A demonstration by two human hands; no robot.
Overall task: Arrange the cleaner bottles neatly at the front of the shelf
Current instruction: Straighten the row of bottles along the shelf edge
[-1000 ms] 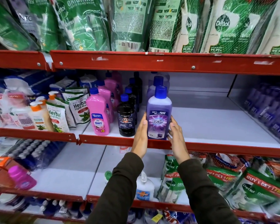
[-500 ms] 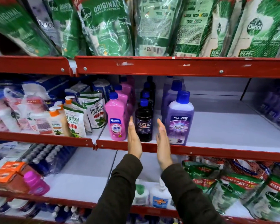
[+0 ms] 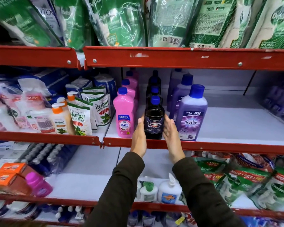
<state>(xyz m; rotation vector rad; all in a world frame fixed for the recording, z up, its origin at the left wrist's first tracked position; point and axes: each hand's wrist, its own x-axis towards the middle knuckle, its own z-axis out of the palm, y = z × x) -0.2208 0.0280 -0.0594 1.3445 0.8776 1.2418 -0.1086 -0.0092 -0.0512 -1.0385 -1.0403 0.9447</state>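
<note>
A black Bactin floor-cleaner bottle (image 3: 154, 122) with a blue cap stands upright at the front edge of the white shelf (image 3: 236, 126). My left hand (image 3: 139, 136) presses flat against its left side and my right hand (image 3: 170, 135) against its right side, so the bottle is clasped between both palms. A pink Shakti bottle (image 3: 123, 115) stands just left of it and a purple Bactin bottle (image 3: 191, 115) just right, both at the front. More pink, black and purple bottles line up behind each one.
A red rail (image 3: 220, 147) fronts the shelf. Herbal hand-wash pouches (image 3: 79, 118) and pump bottles (image 3: 60, 118) fill the left bay. Green Dettol refill packs (image 3: 115, 22) hang over the shelf above. Purple bottles (image 3: 279, 102) stand blurred at far right; the shelf between shows bare white.
My hands left the purple Bactin bottle, shifted left and closed in on the black bottle. The camera view also moved closer and leftward.
</note>
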